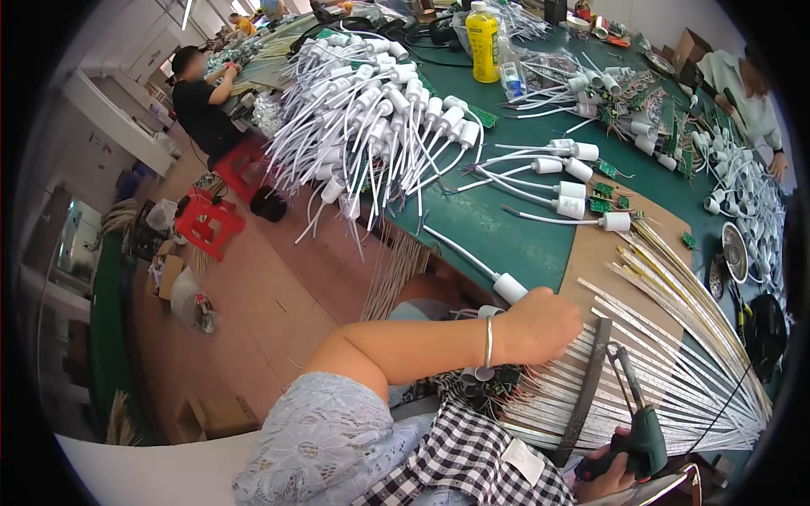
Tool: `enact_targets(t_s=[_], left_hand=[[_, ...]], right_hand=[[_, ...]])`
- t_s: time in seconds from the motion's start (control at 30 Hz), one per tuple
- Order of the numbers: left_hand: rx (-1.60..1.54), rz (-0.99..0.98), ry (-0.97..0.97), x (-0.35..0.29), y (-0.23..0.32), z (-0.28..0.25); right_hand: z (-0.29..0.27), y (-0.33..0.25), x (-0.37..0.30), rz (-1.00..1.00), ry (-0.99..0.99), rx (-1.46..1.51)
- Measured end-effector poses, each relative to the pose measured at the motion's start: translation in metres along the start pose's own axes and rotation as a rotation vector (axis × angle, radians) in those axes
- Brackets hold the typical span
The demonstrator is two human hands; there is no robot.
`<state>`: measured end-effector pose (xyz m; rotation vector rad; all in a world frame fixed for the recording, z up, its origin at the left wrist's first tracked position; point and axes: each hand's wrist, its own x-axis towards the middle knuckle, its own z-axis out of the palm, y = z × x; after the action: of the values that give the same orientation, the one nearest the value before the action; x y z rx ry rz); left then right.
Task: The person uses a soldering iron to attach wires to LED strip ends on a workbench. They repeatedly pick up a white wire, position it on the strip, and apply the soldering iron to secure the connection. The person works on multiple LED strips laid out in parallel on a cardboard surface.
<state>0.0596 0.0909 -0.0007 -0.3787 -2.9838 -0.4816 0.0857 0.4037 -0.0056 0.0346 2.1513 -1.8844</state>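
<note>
My left hand (540, 327) is curled, back side up, over the near ends of narrow white strips (641, 337); what its hidden fingers grip does not show. Against its far side sits a white cylindrical cap (510, 288) with a white cable running off to the upper left. At the lower right my right hand (609, 482) is wrapped round the handle of a green and black soldering gun (648, 443). Its tip points up and away, over the strips. A dark flat bar (584, 392) lies across the strips, between my hands.
Beyond my hands, a big heap of white cabled caps (363, 118) covers the green table (523, 244). Small green circuit boards (603, 190), a yellow bottle (483, 42) and a metal dish (734, 251) stand or lie farther right. Red stools (207, 221) are at left; people work nearby.
</note>
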Motion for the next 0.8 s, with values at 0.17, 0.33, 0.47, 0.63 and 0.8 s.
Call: enact_targets(t_s=[0.17, 0.33, 0.47, 0.63, 0.8], left_hand=[[0.001, -0.016, -0.050, 0.004, 0.000, 0.002], [0.011, -0.024, -0.050, 0.001, 0.000, 0.001], [0.004, -0.066, -0.156, 0.014, 0.005, 0.001], [-0.113, 0.018, 0.086, 0.005, 0.000, 0.002], [-0.121, 0.004, 0.059, 0.010, 0.009, -0.002]], right_hand=[[-0.005, 0.002, -0.004, -0.002, 0.036, 0.042], [-0.007, -0.002, -0.008, 0.052, -0.003, 0.106], [0.001, 0.010, -0.008, 0.010, 0.265, 0.232], [-0.012, 0.000, -0.005, -0.010, -0.038, 0.235], [-0.012, -0.008, -0.001, -0.154, -0.107, 0.236]])
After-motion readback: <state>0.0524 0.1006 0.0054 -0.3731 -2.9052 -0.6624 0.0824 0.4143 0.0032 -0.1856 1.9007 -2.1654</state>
